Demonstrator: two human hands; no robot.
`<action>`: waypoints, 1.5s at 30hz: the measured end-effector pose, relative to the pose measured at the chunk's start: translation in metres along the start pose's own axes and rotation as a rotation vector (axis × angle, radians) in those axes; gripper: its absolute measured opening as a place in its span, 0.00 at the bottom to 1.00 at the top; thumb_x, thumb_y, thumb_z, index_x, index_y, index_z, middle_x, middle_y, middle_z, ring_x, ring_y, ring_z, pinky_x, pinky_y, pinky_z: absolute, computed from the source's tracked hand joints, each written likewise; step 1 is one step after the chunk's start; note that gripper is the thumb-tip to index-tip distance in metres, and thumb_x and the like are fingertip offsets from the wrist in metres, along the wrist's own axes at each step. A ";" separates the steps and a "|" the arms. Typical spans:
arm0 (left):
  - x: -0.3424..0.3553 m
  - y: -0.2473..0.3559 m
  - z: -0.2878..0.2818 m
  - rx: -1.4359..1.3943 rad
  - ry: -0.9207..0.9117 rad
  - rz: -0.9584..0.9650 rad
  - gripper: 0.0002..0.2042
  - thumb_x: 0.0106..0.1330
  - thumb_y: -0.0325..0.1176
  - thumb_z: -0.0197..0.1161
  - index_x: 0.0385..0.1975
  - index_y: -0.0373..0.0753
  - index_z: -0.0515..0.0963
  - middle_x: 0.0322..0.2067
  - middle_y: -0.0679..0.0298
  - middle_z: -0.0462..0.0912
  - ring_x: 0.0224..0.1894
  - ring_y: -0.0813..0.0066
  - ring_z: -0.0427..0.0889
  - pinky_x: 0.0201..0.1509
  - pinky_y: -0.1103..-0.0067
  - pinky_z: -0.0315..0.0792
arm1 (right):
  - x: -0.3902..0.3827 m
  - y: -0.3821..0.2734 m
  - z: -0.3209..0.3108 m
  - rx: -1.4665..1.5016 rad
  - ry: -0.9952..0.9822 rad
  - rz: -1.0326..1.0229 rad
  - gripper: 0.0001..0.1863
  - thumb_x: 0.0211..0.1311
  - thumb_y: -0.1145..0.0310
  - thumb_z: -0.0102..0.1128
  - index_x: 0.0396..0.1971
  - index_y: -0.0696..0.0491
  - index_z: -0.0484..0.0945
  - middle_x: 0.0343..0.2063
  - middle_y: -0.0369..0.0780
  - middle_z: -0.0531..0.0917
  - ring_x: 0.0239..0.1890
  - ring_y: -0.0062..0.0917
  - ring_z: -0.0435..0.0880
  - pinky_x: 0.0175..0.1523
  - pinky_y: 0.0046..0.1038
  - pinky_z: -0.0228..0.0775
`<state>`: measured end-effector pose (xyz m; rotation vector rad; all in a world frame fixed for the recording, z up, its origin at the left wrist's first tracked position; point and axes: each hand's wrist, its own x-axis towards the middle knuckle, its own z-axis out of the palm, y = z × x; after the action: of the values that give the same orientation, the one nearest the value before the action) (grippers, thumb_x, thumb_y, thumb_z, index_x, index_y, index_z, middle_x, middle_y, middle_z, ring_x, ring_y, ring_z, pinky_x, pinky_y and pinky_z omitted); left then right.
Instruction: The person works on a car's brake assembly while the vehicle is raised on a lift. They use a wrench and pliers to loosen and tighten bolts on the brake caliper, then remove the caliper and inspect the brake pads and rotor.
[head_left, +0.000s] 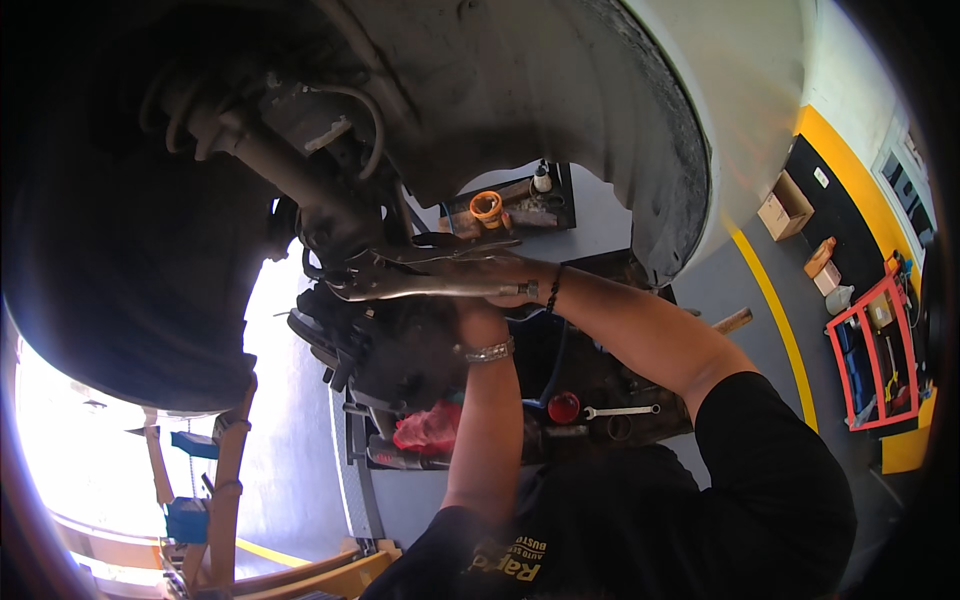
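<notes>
Under a raised vehicle, a metal rod (430, 288) with a nut-like right end runs from the suspension parts. My right hand (508, 268), a dark bracelet at its wrist, reaches in from the right, behind and alongside this rod. My left hand (482, 324), below a metal watch band, comes up from beneath and meets the rod's underside. The fingers of both hands are hidden by the rod and shadow, so their grip does not show. Left of them stands the suspension strut (270, 165), with a dark hub assembly (345, 335) lower down.
Below my arms, a dark tool tray (590, 432) carries a wrench (622, 411), a red round item (563, 407) and a red cloth (428, 428). Behind, another tray holds an orange cup (486, 207). The wheel arch (665, 150) curves overhead. A red cart (875, 350) stands right.
</notes>
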<state>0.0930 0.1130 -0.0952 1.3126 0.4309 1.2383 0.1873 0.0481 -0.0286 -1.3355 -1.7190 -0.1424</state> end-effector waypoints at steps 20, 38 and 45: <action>0.000 0.030 0.010 0.524 -0.014 0.225 0.20 0.78 0.37 0.51 0.63 0.33 0.68 0.54 0.54 0.79 0.52 0.70 0.81 0.53 0.75 0.77 | 0.029 -0.048 -0.045 0.020 -0.211 0.367 0.21 0.77 0.55 0.44 0.60 0.49 0.74 0.56 0.48 0.79 0.58 0.40 0.79 0.62 0.38 0.70; 0.019 -0.007 0.003 -0.505 -0.140 -0.168 0.25 0.75 0.48 0.56 0.62 0.34 0.70 0.54 0.60 0.76 0.54 0.73 0.77 0.59 0.74 0.72 | 0.014 -0.041 -0.037 -0.096 0.001 0.025 0.19 0.73 0.60 0.51 0.57 0.53 0.75 0.49 0.46 0.82 0.53 0.39 0.80 0.60 0.36 0.72; 0.034 -0.039 -0.017 -0.394 -0.119 0.011 0.24 0.74 0.47 0.58 0.61 0.34 0.71 0.56 0.61 0.75 0.56 0.73 0.75 0.62 0.73 0.70 | 0.014 -0.046 -0.046 0.130 -0.095 0.207 0.18 0.74 0.61 0.50 0.57 0.53 0.74 0.48 0.45 0.81 0.53 0.37 0.80 0.59 0.34 0.73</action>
<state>0.1076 0.1587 -0.1216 1.0431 0.0869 1.1756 0.1766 0.0127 0.0268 -1.4319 -1.6268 0.1501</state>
